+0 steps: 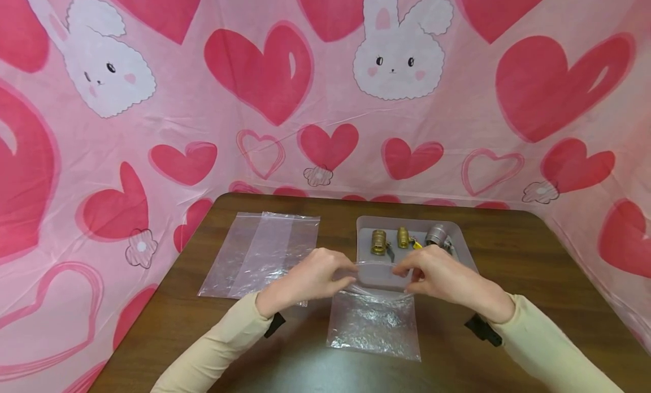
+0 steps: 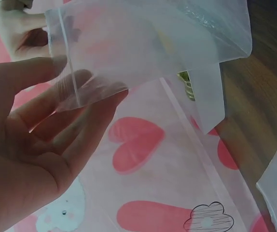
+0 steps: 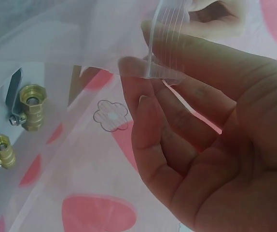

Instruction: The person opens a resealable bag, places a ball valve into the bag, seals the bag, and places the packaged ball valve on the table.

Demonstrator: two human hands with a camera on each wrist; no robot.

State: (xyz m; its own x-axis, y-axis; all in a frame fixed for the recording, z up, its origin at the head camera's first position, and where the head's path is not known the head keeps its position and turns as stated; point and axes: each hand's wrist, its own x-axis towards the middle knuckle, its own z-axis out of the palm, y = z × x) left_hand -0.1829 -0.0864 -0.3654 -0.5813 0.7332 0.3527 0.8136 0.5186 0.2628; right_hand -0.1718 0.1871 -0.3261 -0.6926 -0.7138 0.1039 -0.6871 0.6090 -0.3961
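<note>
Nearest me: my left sleeve (image 1: 218, 342) at 7 o'clock and right sleeve (image 1: 554, 348) at 5 o'clock, both pale cream.
Clear bag: in front of me, just below centre, seal strip toward 12 o'clock, body spread toward 6; I can't tell whether its mouth (image 1: 373, 264) is parted. The bag (image 1: 373, 325) itself looks flat, with no contents showing.
How it handles: I'd judge it very light, limp, slippery, its layers prone to cling; best taken by the two corners of the stiffer seal strip.
Left hand (image 1: 315, 274): at the bag's 10 o'clock, thumb and fingers pinching its seal corner.
Right hand (image 1: 439, 274): at its 2 o'clock, pinching the opposite corner likewise.
Tray (image 1: 402, 221): pale, at the bag's 1 o'clock, partly behind my right hand.
Valves: inside it, a larger brass valve (image 1: 378, 242) toward 10, a small brass valve (image 1: 403, 237) near 11, a silver valve (image 1: 435, 234) toward 1.
Other bags (image 1: 224, 268): overlapping, toward 10 o'clock.
Table (image 1: 285, 359): dark wood, under everything.
Cloth (image 1: 325, 99): pink hearts and rabbits, beyond at 12.
</note>
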